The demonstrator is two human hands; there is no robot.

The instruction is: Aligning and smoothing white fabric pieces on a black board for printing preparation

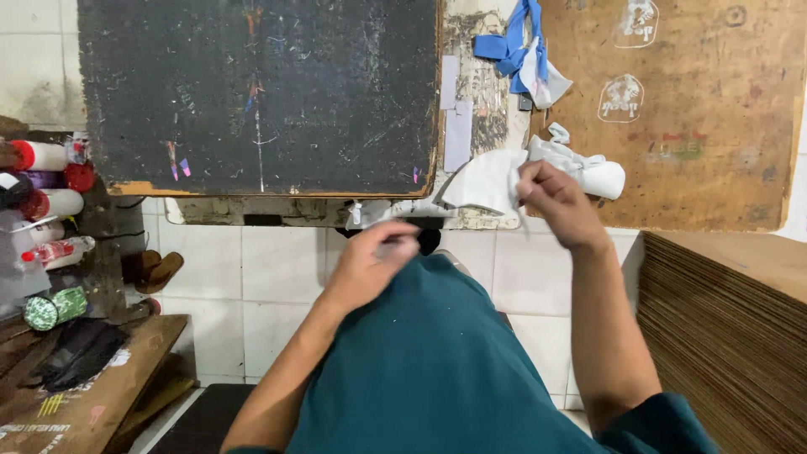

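My right hand (pixel 555 200) is raised at the front edge of the work table and pinches a white piece of cloth (pixel 483 181) that hangs to its left. My left hand (pixel 378 256) is lower, near my teal shirt, fingers curled and blurred; whether it holds anything small I cannot tell. A large black worn board (pixel 256 92) covers the table ahead of my left hand.
A bundle of white cloth (pixel 588 168) and blue-and-white straps (pixel 521 50) lie on a brown wooden board (pixel 698 109) at right. Stacked cardboard sheets (pixel 723 336) stand at lower right. Bottles and cans (pixel 46 202) crowd a shelf at left above a wooden bench (pixel 92 395).
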